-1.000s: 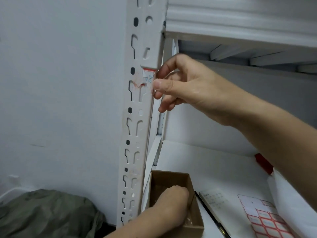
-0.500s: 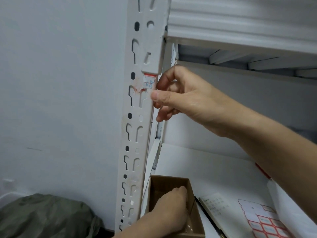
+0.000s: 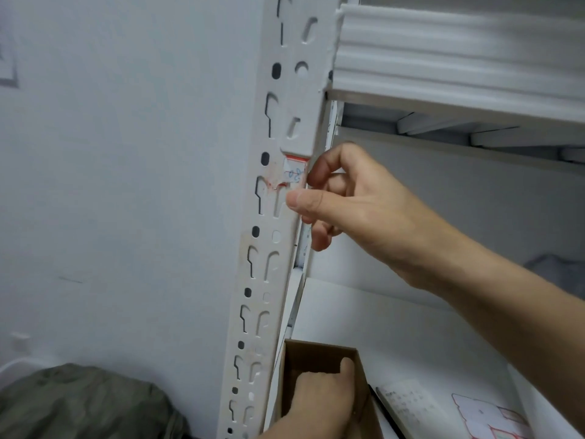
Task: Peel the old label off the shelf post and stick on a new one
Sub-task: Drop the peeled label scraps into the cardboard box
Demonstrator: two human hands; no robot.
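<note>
The old label [image 3: 294,171], a torn white scrap with a red edge and blue writing, sticks to the front of the slotted white shelf post [image 3: 269,248], just under the upper shelf's bracket. The right hand [image 3: 357,210] is curled at the label's right edge, index fingertip touching it and thumb on the post just below; I cannot tell whether it grips the paper. Lower down, the left hand [image 3: 323,402] reaches into a cardboard box [image 3: 316,353] on the shelf, its grasp hidden. Beside the box lie a pen [image 3: 384,411] and a red-printed label sheet [image 3: 493,419].
</note>
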